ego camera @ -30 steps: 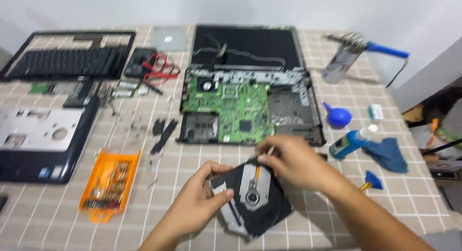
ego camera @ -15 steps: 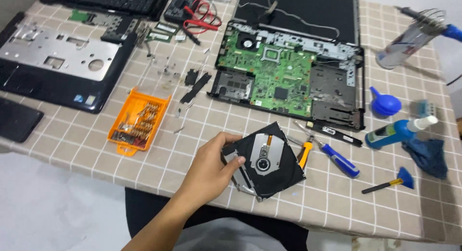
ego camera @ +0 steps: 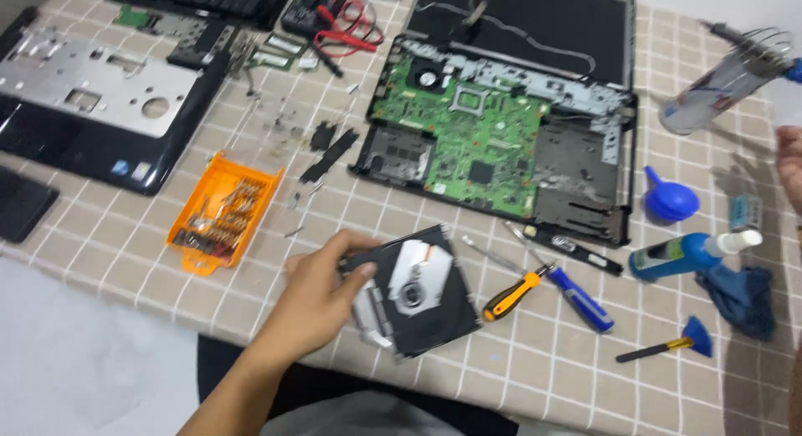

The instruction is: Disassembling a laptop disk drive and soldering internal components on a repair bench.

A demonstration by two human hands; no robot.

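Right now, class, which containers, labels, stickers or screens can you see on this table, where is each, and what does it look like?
Blue spray bottle: lying right of the laptop, white nozzle, printed label.
Laptop screen: top centre, flat, dark, off.
Stickers: small squares on the palmrest's corner, left.
Orange bit case: open, left of the optical drive.

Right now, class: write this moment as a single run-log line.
left hand: grips disc drive at table edge | right hand: at frame edge, empty | screwdriver: lying beside drive | motherboard: exposed
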